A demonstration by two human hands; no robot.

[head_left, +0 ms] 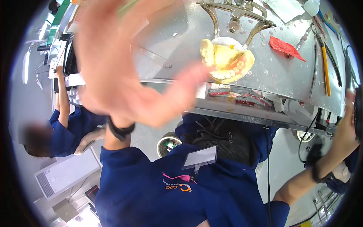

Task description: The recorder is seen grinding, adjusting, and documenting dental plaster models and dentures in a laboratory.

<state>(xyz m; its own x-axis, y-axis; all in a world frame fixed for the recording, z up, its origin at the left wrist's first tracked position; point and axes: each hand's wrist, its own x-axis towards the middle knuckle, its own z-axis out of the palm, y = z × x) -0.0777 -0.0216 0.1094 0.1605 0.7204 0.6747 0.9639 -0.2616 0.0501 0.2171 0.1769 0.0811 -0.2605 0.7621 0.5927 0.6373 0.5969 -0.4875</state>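
My left hand [117, 79] is raised close to the camera and smeared by motion. Its thumb stretches to the right, apart from the fingers, whose tips are blurred or cut off by the upper edge; I see nothing held. Behind the thumb tip stands a yellowish dental model [225, 60] with white teeth and a pink gum part on its right side. It sits by a metal articulator frame [236, 13] on the steel bench [181, 41]. At the far right rim my right hand [348, 117] is closed against a dark object that I cannot make out, partly cut off.
Right of the model lie a red sheet [286, 48], an orange-handled tool [326, 72] and thin metal tools. An open drawer [211, 103] below the bench edge holds red strips. A bin [168, 145] stands on the floor. Another person [64, 128] works at the left.
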